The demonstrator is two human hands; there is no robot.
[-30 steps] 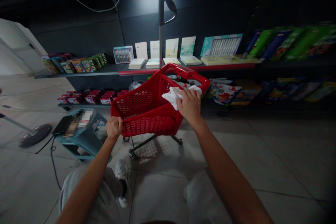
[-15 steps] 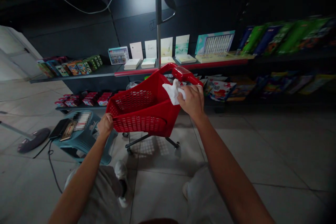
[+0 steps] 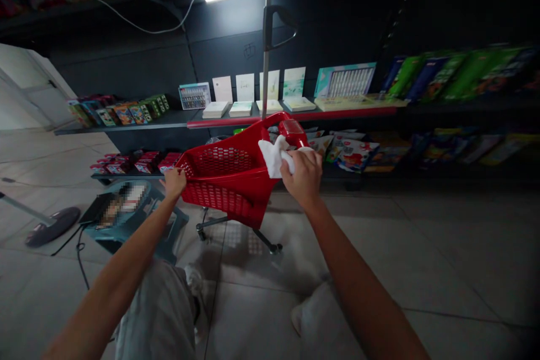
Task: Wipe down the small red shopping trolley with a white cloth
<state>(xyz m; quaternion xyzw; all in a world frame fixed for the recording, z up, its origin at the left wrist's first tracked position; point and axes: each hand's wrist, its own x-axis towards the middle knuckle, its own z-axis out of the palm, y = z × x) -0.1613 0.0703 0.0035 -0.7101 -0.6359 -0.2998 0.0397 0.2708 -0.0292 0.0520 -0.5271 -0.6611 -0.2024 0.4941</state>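
Note:
A red plastic shopping cart (image 3: 219, 195) on dark castors stands on the tiled floor before me, its handle end at the right. My left hand (image 3: 174, 182) grips the rim at the cart's left end. At the handle end, my right hand (image 3: 304, 175) is closed around a crumpled white cloth (image 3: 274, 157). Part of the cloth hangs out past the fingers, against the cart's upper corner. The right hand covers part of the red handle, so I cannot tell how firmly it touches it.
A dark shelf (image 3: 169, 120) behind the cart bears books, boxed pens and snack packs. A blue-green stool (image 3: 126, 225) with things on it stands left of the cart, near a round stand base (image 3: 53, 228). A metal pole (image 3: 267, 67) rises behind the cart. A cable lies by the stool.
The cart has turned slightly, its wheels shifting left and nearer. My right hand has moved a little left and down with the cloth. The left hand still holds the rim.

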